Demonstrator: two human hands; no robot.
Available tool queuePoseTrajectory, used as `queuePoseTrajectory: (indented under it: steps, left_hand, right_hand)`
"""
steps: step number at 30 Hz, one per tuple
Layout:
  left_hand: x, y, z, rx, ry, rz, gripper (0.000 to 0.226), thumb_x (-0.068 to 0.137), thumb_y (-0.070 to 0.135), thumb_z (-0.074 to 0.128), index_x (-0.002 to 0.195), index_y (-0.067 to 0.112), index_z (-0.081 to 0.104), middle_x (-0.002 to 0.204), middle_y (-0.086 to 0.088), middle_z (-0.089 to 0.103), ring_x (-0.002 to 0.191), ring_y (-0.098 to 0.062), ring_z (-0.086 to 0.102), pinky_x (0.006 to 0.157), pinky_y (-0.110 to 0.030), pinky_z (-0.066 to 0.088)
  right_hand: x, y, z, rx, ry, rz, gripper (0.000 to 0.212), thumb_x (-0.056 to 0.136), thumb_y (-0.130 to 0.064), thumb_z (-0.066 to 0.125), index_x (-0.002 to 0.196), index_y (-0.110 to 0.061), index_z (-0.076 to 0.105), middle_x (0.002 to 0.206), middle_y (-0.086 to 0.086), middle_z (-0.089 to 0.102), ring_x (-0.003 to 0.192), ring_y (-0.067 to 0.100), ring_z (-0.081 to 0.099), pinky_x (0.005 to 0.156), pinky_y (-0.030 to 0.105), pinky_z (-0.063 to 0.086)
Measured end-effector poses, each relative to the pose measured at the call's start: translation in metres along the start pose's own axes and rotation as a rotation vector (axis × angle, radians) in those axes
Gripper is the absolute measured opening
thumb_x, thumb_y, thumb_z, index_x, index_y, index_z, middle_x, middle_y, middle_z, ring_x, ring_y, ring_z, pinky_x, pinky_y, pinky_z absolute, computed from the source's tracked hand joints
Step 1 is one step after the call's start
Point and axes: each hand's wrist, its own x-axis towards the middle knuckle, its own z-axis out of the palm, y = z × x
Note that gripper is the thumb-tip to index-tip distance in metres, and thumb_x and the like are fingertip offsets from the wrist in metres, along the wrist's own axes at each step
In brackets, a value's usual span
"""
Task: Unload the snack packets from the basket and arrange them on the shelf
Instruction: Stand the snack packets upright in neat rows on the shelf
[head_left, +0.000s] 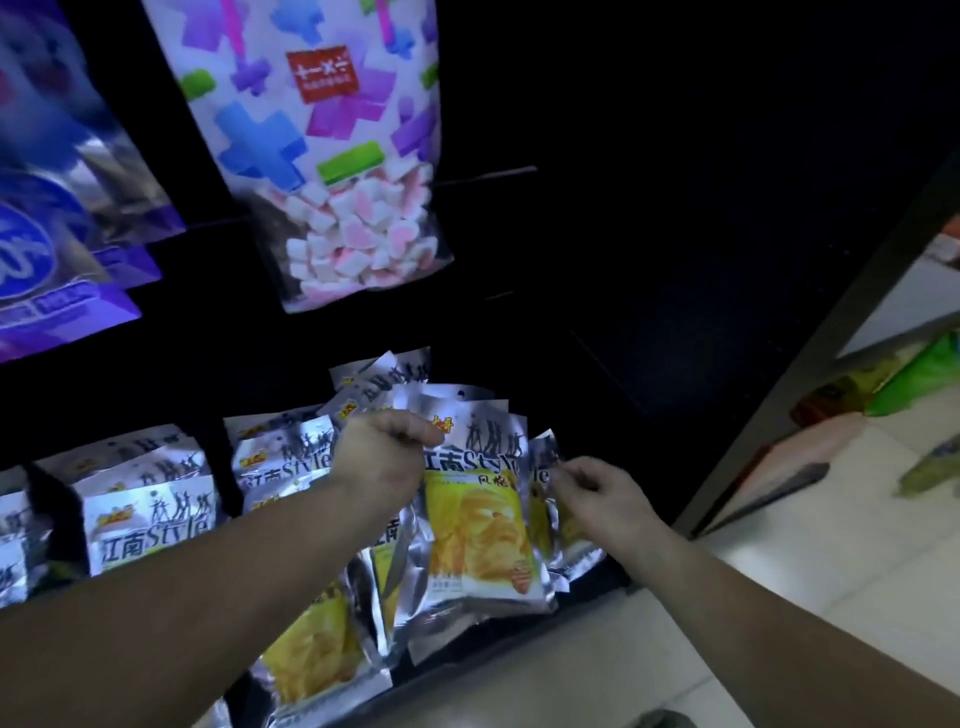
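- Fingers (410, 430) of our left hand (382, 457) are clenched in a pinch on the top edge of the front packet (478, 525), a silver and yellow snack bag held upright before the others.
- Our right hand (597, 493) sits just right of it. Its thumb and forefinger grasp the right edge of a second packet (543, 470), which stands close behind the front one and is mostly hidden by it.
- Nearest us, below our left forearm, more of the same packets (311, 660) lean against each other at the near edge of the shelf (675, 312).
- To the left stands a row of packets (150, 525) with their silver tops facing us.
- Just beyond our left hand, several packet tops (384, 379) fan out above the pile.
- Farther up, a marshmallow bag (332, 156) with coloured plus and minus signs hangs against the dark back of the shelf. Pink and white pieces show through its clear lower part.
- At the far left hang blurred purple bags (57, 234).
- Right of the shelf lies a pale tiled floor (857, 571), with a green bag (924, 374) farther back.
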Motion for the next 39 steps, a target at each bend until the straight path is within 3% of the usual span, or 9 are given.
queuePoseTrajectory:
  steps: [4,9,13,21,23,27,34,36,39]
  left_hand:
    - [-0.004,-0.008,0.016,-0.037,-0.045,-0.008,0.029,0.099,-0.005,0.057,0.094,0.014,0.078,0.082,0.009,0.069,0.062,-0.018,0.057,0.043,-0.012,0.046]
    - [-0.003,-0.016,0.031,-0.189,-0.143,-0.032,0.026,0.098,-0.003,0.061,0.089,0.017,0.076,0.107,0.011,0.075,0.073,-0.014,0.065,0.049,-0.018,0.050]
    - [-0.014,-0.023,0.035,-0.260,-0.226,-0.093,0.035,0.091,-0.004,0.071,0.068,0.022,0.069,0.092,0.012,0.077,0.093,-0.005,0.070,0.073,-0.028,0.052]
    - [-0.021,-0.031,0.021,-0.324,-0.202,-0.219,0.026,0.084,0.000,0.081,0.078,0.015,0.061,0.067,-0.005,0.062,0.049,-0.019,0.052,0.048,-0.027,0.043]
    - [-0.020,-0.031,0.019,-0.285,-0.203,-0.212,0.024,0.080,0.002,0.084,0.081,0.015,0.064,0.071,-0.002,0.065,0.055,-0.014,0.056,0.051,-0.025,0.043]
    - [-0.004,-0.033,0.012,-0.210,-0.125,-0.198,0.021,0.080,0.002,0.083,0.089,0.018,0.073,0.094,-0.011,0.075,0.072,-0.021,0.063,0.064,-0.032,0.053]
    - [0.038,-0.026,0.014,-0.207,-0.049,-0.148,0.024,0.088,-0.005,0.072,0.100,0.016,0.071,0.094,-0.013,0.073,0.065,-0.026,0.062,0.042,-0.022,0.043]
    - [0.050,-0.024,0.016,-0.190,-0.055,-0.125,0.025,0.088,-0.002,0.073,0.104,0.017,0.071,0.093,-0.016,0.071,0.063,-0.026,0.058,0.045,-0.023,0.043]
    - [0.065,-0.022,0.018,-0.185,-0.145,-0.098,0.033,0.089,-0.005,0.069,0.112,0.019,0.069,0.084,-0.018,0.065,0.053,-0.025,0.050,0.043,-0.023,0.043]
  right_hand:
    - [0.006,-0.008,0.004,0.071,-0.006,-0.001,0.033,0.099,-0.037,0.063,0.085,-0.009,0.052,0.066,-0.001,0.053,0.051,0.007,0.048,0.048,0.017,0.040]
    - [0.004,-0.007,0.004,0.135,0.005,0.049,0.036,0.090,-0.035,0.075,0.087,-0.019,0.044,0.078,0.003,0.057,0.064,0.020,0.055,0.052,0.028,0.044]
    - [0.002,-0.003,-0.008,0.200,0.084,0.086,0.046,0.066,-0.038,0.088,0.083,-0.039,0.045,0.102,0.013,0.066,0.079,0.030,0.064,0.056,0.036,0.048]
    - [-0.016,-0.016,0.012,0.099,-0.018,-0.055,0.037,0.090,-0.015,0.070,0.103,-0.035,0.042,0.092,0.014,0.064,0.073,0.018,0.060,0.060,0.033,0.051]
    - [-0.016,-0.011,0.011,-0.018,0.059,-0.096,0.033,0.091,-0.010,0.066,0.100,-0.031,0.042,0.082,0.004,0.056,0.065,0.012,0.048,0.051,0.022,0.040]
    - [-0.004,0.017,-0.001,-0.190,0.233,-0.110,0.036,0.086,0.002,0.059,0.088,-0.028,0.041,0.083,0.000,0.058,0.060,0.014,0.048,0.053,0.028,0.040]
    - [0.054,0.039,0.004,-0.374,0.254,-0.049,0.026,0.092,-0.007,0.055,0.091,-0.033,0.050,0.099,0.007,0.061,0.062,0.018,0.058,0.050,0.026,0.038]
    - [0.075,0.039,0.016,-0.392,0.240,-0.075,0.028,0.093,-0.006,0.056,0.101,-0.032,0.054,0.109,0.007,0.056,0.069,0.019,0.059,0.054,0.025,0.041]
    - [0.094,0.053,0.026,-0.548,0.142,-0.119,0.040,0.091,-0.008,0.062,0.128,-0.021,0.056,0.118,0.000,0.033,0.106,0.026,0.055,0.085,0.027,0.047]
